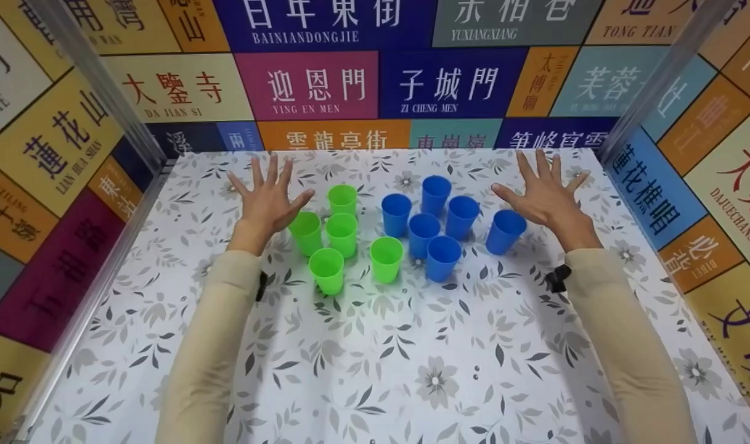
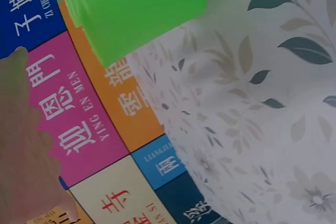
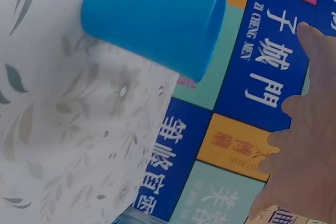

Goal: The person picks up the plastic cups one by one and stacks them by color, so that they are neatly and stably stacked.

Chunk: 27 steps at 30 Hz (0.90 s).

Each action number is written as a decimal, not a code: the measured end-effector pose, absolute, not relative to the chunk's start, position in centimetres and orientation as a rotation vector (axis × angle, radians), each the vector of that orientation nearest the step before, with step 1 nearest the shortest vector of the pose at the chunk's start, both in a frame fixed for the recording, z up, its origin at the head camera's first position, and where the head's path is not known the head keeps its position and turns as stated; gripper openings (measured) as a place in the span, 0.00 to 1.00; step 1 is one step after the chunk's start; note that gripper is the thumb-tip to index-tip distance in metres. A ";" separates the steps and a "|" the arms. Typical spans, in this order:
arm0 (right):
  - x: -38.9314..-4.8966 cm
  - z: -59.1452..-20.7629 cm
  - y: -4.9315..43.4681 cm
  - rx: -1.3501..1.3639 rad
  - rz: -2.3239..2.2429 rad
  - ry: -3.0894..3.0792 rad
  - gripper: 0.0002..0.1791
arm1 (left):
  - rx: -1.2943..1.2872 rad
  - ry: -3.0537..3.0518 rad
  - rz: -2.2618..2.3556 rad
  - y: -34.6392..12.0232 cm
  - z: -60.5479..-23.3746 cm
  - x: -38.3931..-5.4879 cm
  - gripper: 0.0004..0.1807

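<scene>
Fingers spread wide, my left hand (image 1: 267,200) is at the left, nearest to a green cup (image 1: 305,234) whose rim lies close by the thumb. My right hand (image 1: 544,194) is likewise splayed and holds nothing, just beyond a blue cup (image 1: 505,232). Several green cups, one of them a separate green cup (image 1: 386,260), stand upright left of centre. A cluster of several blue cups, including a blue cup (image 1: 423,235), stands to their right. In the left wrist view a green cup (image 2: 142,9) shows at the top; the right wrist view has a blue cup (image 3: 152,24) close up.
The cups stand on a table (image 1: 350,370) covered with a leaf and flower pattern. A back wall (image 1: 316,84) of coloured panels with Chinese lettering rises behind it, with similar side walls at left and right. Dark bands (image 1: 558,279) sit at both wrists.
</scene>
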State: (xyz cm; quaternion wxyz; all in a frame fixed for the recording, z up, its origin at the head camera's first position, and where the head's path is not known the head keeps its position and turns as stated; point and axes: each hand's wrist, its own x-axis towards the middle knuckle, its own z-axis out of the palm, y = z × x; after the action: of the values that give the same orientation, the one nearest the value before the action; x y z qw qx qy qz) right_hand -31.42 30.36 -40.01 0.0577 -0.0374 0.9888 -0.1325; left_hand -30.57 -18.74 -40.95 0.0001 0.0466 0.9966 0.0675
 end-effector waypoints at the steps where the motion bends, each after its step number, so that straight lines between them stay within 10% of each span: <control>1: -31.3 -39.9 30.1 -0.126 -0.407 3.000 0.57 | 0.154 3.136 0.213 -18.7 -40.7 -30.5 0.47; 27: -23.6 -39.2 20.5 -0.515 -1.045 3.065 0.47 | 0.097 3.138 0.880 -19.0 -43.3 -26.3 0.49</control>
State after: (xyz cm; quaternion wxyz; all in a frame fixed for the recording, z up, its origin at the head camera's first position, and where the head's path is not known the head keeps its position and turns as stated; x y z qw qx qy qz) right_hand -23.63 20.46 -39.17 -0.0686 -0.1567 0.9326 -0.3179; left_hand -26.33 -19.00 -43.30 -0.0593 0.0297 0.9607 0.2695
